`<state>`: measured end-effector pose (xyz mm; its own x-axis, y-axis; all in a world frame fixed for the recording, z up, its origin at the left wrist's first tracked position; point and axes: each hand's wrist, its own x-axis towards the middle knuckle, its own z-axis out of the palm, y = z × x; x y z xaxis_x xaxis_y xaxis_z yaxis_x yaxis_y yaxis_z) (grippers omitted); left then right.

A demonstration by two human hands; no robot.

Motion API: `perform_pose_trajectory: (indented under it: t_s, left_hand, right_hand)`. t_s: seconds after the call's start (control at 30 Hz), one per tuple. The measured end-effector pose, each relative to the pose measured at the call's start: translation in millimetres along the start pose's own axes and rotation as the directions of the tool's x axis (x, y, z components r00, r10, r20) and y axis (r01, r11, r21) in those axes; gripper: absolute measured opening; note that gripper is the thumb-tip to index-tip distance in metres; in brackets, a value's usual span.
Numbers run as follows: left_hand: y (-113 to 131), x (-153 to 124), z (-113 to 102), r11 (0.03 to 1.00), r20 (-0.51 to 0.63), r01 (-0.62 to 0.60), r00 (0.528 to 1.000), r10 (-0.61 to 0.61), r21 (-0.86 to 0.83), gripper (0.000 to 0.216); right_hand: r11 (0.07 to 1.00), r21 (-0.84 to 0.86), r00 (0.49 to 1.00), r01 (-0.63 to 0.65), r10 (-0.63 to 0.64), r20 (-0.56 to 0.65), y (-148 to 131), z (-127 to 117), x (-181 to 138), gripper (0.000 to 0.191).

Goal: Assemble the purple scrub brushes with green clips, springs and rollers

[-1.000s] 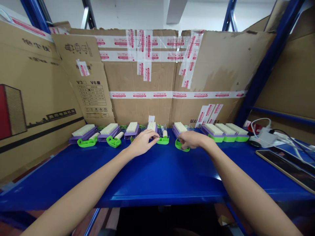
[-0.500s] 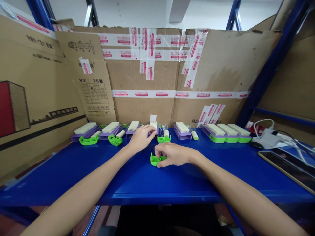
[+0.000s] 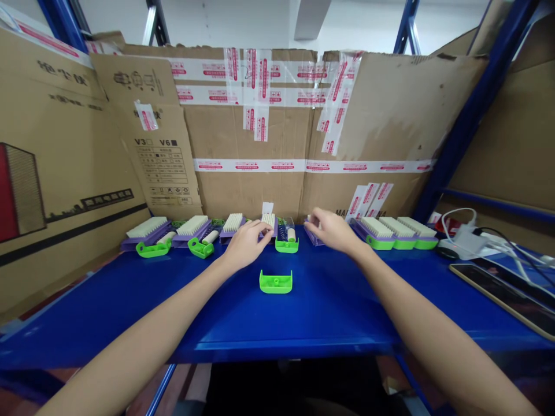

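Observation:
A green plastic frame [image 3: 276, 282] lies alone on the blue shelf [image 3: 303, 312], in front of a row of purple brushes with white bristles. My left hand [image 3: 247, 242] rests at the row, its fingers closed around the brush [image 3: 267, 221] near the middle. My right hand [image 3: 332, 230] is further right at the back, fingers bent over a purple brush [image 3: 310, 230] that it mostly hides. Whether it grips the brush does not show.
Purple brushes with green frames [image 3: 151, 249] and white rollers [image 3: 211, 237] line the left. Several finished green-based brushes [image 3: 399, 234] stand on the right. A phone [image 3: 503, 293] and white cables [image 3: 472, 237] lie at far right. Taped cardboard [image 3: 277, 133] walls the back.
My right hand carried the green frame from the row toward me, set it down mid-shelf, let go and went back to the purple brush. My left hand stayed put.

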<state>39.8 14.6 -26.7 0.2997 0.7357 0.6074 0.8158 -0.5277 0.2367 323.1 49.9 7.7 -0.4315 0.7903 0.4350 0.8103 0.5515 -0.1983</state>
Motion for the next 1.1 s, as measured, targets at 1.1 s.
perform_pose_trajectory:
  t_s: [1.1]
  left_hand:
    - [-2,0,2,0.999,-0.005,0.032,0.999,-0.032,0.031,0.022]
  right_hand:
    - [0.862,-0.228,0.892,-0.453,0.434,-0.128,41,-32,2,0.046]
